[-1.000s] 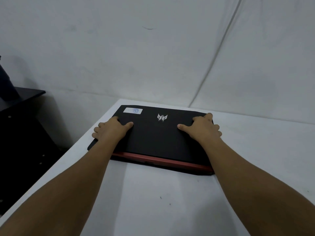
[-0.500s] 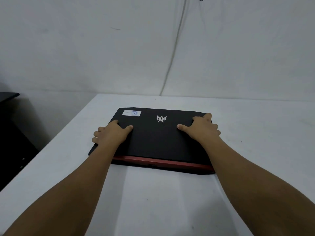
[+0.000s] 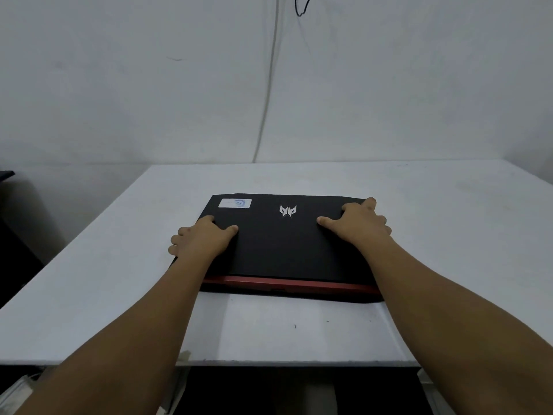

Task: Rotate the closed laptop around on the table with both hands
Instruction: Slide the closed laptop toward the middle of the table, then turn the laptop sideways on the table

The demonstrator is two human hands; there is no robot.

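A closed black laptop (image 3: pixel 284 244) with a silver logo, a white sticker at its far left corner and a red strip along its near edge lies flat on the white table (image 3: pixel 449 223). My left hand (image 3: pixel 203 239) grips its left edge, thumb on the lid and fingers curled over the side. At the laptop's far right corner, my right hand (image 3: pixel 360 224) holds on the same way, thumb flat on the lid, fingers wrapped over the right edge. Both forearms reach in from the bottom of the head view.
White walls meet in a corner behind the table, with a thin cable (image 3: pixel 269 85) hanging down it. A dark piece of furniture (image 3: pixel 12 235) stands left of the table. The table's near edge (image 3: pixel 269 363) shows at the bottom, dark space under it.
The camera has tilted and shifted, so the table's near edge now shows and the wall corner sits further left. The laptop looks squarer to me; both hands keep the same hold.
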